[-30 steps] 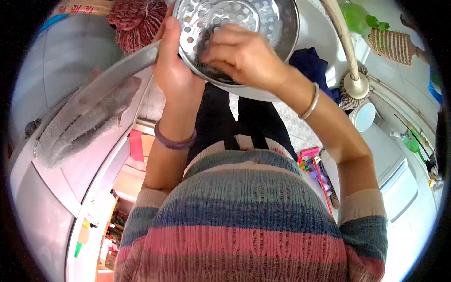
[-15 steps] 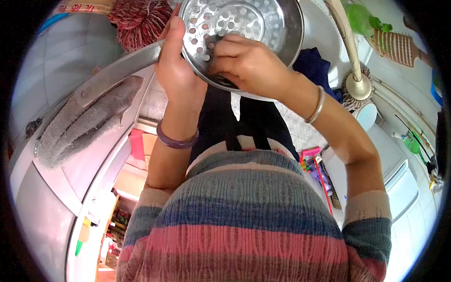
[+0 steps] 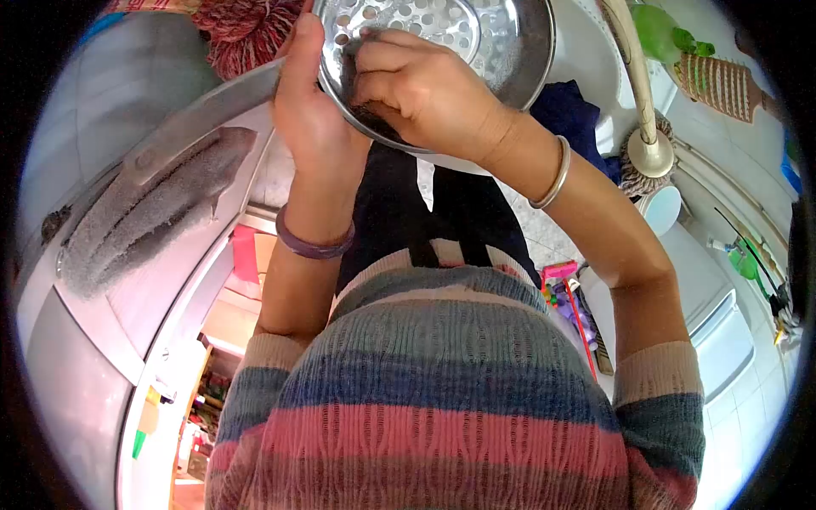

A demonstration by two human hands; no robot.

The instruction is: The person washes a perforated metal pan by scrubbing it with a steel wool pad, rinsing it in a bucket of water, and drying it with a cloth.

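Observation:
A round, shiny metal steamer tray (image 3: 501, 42) with punched holes is held tilted at the top of the view. My left hand (image 3: 310, 119) grips its left rim, thumb up along the edge and the other fingers mostly hidden behind. Inside the tray, my right hand (image 3: 425, 93) is closed, its bent fingers pressed against the lower left inner wall. Something dark shows beneath those fingers, but I cannot make out whether it is a scrubber or a reflection.
A white basin (image 3: 586, 51) lies behind the tray, with dark blue cloth (image 3: 565, 123) at its side. A pale pipe (image 3: 633, 76) comes down on the right. A red mop head (image 3: 246, 38) is upper left; a pink-headed broom (image 3: 559, 270) stands low right.
My right hand has slid a little up and left along the tray's inside. My left hand and the tray have shifted slightly up and left in view.

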